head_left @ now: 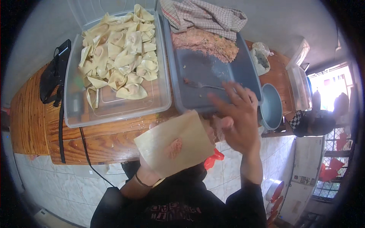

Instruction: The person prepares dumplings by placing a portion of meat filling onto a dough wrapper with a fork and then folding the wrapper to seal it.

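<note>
Across my left hand [149, 171] lies a square wonton wrapper [159, 138], with a small lump of minced meat [175, 148] at its middle. The wrapper hides most of that hand's fingers. My right hand [241, 117] is open and slightly blurred, fingers spread, just right of the wrapper by the near right edge of a grey tray [190, 100]. A fork [205, 86] rests in the tray with a bit of meat on its tines. Behind it a mound of meat filling [205, 43] is partly covered by a checked cloth [205, 17].
A clear plastic box [121, 110] holding many folded wontons [118, 57] stands on the wooden table [110, 142]. A black bag [51, 83] sits to its left. Right of the tray are a blue-grey bowl [272, 106] and a filled plastic bag [261, 59]. A red bag [213, 159] shows below.
</note>
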`<state>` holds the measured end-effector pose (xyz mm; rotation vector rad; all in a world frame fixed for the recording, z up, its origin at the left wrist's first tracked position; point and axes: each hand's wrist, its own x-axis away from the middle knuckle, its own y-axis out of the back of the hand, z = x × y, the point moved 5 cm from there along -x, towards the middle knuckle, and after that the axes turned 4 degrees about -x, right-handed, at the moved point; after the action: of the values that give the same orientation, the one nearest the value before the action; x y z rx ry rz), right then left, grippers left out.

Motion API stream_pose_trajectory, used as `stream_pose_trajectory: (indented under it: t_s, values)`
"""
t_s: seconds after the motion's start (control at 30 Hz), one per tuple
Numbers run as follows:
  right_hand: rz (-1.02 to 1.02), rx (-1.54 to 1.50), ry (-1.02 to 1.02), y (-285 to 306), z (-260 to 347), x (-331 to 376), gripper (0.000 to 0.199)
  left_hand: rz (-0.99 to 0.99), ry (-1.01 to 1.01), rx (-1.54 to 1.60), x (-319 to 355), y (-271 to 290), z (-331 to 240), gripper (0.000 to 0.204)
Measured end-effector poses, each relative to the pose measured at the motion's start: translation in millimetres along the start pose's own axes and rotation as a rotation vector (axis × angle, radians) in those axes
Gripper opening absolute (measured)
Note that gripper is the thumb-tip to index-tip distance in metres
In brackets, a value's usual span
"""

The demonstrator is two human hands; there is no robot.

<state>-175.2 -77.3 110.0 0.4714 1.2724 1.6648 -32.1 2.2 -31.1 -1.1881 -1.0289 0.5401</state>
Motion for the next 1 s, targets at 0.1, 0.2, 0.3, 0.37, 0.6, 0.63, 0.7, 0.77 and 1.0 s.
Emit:
stream_pose_trajectory:
  t_s: [0.1, 0.2, 0.3, 0.37, 0.6, 0.63, 0.7, 0.77, 1.0]
  values:
    - [0.106, -0.678, -0.314, -14, -18, 10, 0.041, 0.109, 0.031, 0.074, -3, -15, 4, 0.071]
    - [0.13, -0.782, -0.242, -27, 9, -10, 0.043, 0.265, 0.076, 0.409, -3, -39, 7, 0.067]
    - [0.078, -0.557, -0.025, -17, 23, -25, 0.042, 0.398, -0.014, 0.386, 5, -34, 6, 0.066]
    - [-0.038, -0.148, 0.322, -7, 54, -23, 0.034, 0.455, -0.023, 0.371, 10, -39, 1, 0.068]
    - [-0.027, -0.04, 0.827, -20, 111, 36, 0.033, 0.381, -0.052, 0.12, 6, -64, -4, 0.081]
    - [0.002, -0.012, 0.812, -28, 109, 42, 0.032, 0.385, -0.062, 0.126, 2, -62, -5, 0.081]
    - [0.056, 0.047, 0.772, -43, 105, 50, 0.031, 0.376, -0.091, 0.098, -2, -58, -9, 0.081]
    - [0.07, -0.02, 0.755, -43, 101, 49, 0.029, 0.32, -0.121, 0.043, -5, -53, -11, 0.08]
    - [-0.112, -0.633, -0.019, -19, 33, 27, 0.023, 0.294, -0.094, -0.192, -14, -44, 6, 0.086]
